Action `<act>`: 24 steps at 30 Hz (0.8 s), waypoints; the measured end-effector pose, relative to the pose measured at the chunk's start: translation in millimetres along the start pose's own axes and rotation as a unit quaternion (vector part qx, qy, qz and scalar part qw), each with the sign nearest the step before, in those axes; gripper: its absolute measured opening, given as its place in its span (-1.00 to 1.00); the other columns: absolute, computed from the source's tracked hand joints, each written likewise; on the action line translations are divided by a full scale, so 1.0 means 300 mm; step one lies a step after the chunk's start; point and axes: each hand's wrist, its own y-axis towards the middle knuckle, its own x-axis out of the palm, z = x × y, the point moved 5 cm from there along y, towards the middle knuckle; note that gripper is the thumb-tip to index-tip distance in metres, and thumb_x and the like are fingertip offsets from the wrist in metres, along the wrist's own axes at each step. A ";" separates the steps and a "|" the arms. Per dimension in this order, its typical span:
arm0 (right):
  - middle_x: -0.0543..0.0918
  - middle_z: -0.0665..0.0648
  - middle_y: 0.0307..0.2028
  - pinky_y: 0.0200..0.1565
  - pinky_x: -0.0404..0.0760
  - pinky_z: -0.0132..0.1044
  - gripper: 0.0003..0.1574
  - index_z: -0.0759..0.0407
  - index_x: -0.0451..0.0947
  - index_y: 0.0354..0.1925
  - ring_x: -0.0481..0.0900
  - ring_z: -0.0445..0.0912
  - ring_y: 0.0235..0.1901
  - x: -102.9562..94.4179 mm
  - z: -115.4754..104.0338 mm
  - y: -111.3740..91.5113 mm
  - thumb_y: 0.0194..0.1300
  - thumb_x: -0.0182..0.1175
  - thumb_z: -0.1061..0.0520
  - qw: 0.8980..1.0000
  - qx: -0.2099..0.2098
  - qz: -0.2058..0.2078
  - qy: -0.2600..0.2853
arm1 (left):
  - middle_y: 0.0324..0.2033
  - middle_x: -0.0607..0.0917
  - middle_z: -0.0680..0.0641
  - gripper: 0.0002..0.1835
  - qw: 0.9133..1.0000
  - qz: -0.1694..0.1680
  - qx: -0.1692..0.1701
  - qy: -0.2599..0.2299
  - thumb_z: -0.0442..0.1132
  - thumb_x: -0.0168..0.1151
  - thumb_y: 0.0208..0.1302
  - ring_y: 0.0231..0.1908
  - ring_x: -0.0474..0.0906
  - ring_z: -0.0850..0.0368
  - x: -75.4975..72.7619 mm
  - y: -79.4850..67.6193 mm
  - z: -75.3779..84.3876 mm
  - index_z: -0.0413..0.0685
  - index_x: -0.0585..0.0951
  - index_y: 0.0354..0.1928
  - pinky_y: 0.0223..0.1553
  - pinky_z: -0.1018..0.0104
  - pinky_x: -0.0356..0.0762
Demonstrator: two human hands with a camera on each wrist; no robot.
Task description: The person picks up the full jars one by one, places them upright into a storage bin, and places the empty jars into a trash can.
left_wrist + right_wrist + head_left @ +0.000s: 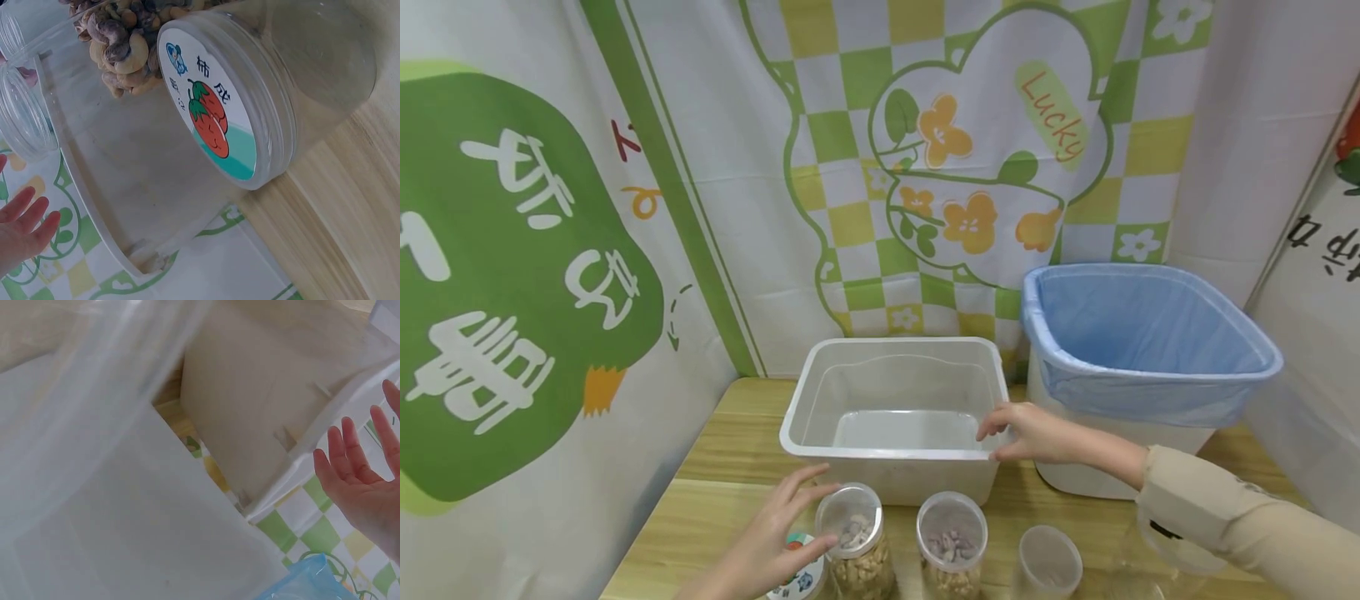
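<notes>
While the right hand (1037, 433) reaches to the near right corner of the white tub (895, 454), its fingers bend loosely, holding nothing; whether they touch the rim, I can't tell. Over to the left hand (767, 533), and its fingers are spread, thumb apart, nothing gripped, right beside the left nut jar (865, 550); contact is unclear there too. Under that hand sits a labelled jar (808, 579), partly hidden, and the left wrist view gives us its lid (209, 109) close up, with red fruit printed on it. Another nut jar (953, 550) stands just to the right, then a small jar (1050, 562), with a clear jar partly behind the beige sleeve (1225, 508). All of them line up in front of the tub, on the wooden table (752, 433). Off to the tub's right stands a white bin (1090, 467), a blue bag (1142, 392) folded over its rim. Behind everything hangs a checked cloth (865, 108), "Lucky" written across it.
</notes>
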 end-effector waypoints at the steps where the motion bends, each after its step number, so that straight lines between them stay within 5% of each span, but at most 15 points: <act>1: 0.55 0.08 -0.35 -0.25 0.52 -0.21 -0.78 0.21 0.56 -0.32 0.51 -0.04 -0.31 0.003 0.003 0.001 -0.05 0.28 0.23 1.000 -0.002 0.004 0.004 | 0.15 0.31 -0.02 -0.42 1.000 0.000 -0.003 -0.002 -0.17 0.35 -0.08 0.10 0.27 -0.03 0.003 -0.001 0.000 0.02 0.43 0.08 -0.16 -0.09 0.43; 12: 0.50 -0.03 -0.58 -0.45 0.41 -0.44 -0.86 0.17 0.57 -0.50 0.44 -0.16 -0.51 0.027 0.025 0.012 -0.15 0.29 0.30 0.999 0.035 0.010 0.003 | 0.19 0.24 -0.02 -0.44 0.996 -0.033 -0.059 -0.064 -0.06 0.30 0.00 0.11 0.23 -0.14 0.045 -0.008 -0.015 0.09 0.42 0.10 -0.19 -0.08 0.45; 18: 0.43 -0.08 -0.70 -0.56 0.33 -0.47 -0.88 0.20 0.54 -0.52 0.30 -0.34 -0.64 0.020 0.005 0.026 -0.15 0.25 0.32 0.998 0.061 -0.011 0.006 | 0.18 0.18 -0.11 -0.45 0.986 -0.067 -0.083 -0.131 -0.03 0.27 0.03 0.08 0.18 -0.32 0.070 -0.006 -0.020 0.07 0.40 0.10 -0.45 0.33 0.55; 24: 0.41 -0.06 -0.72 -0.56 0.31 -0.46 -0.87 0.21 0.53 -0.52 0.27 -0.33 -0.66 0.022 -0.001 0.032 -0.18 0.24 0.33 0.995 0.102 -0.019 0.007 | 0.15 0.25 -0.06 -0.40 0.989 -0.056 -0.085 -0.103 0.05 0.32 -0.07 0.09 0.25 -0.16 0.078 -0.004 -0.022 0.13 0.42 0.08 -0.18 -0.10 0.44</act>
